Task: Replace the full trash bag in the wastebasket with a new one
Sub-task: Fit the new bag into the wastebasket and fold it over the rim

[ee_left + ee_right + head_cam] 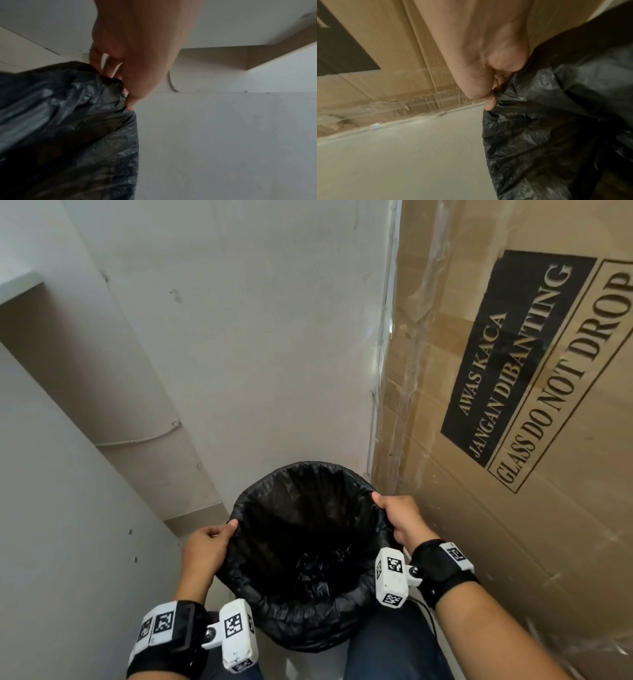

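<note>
A black trash bag (301, 542) lines a round wastebasket on the floor in front of me, its mouth spread wide and folded over the rim. The wastebasket itself is hidden under the plastic. My left hand (209, 542) pinches the bag's edge on the left side, fingers curled round the plastic (109, 86). On the right side my right hand (397, 515) grips the edge in the same way, with crumpled plastic (539, 108) under its fingers. Crumpled black plastic lies at the bottom inside.
A tall cardboard box (513, 405) printed "GLASS DO NOT DROP" stands close on the right, almost touching the bag. White walls (239, 337) close in at the left and behind, with a thin cable along the left wall. My knee in dark trousers (394, 645) is just below the basket.
</note>
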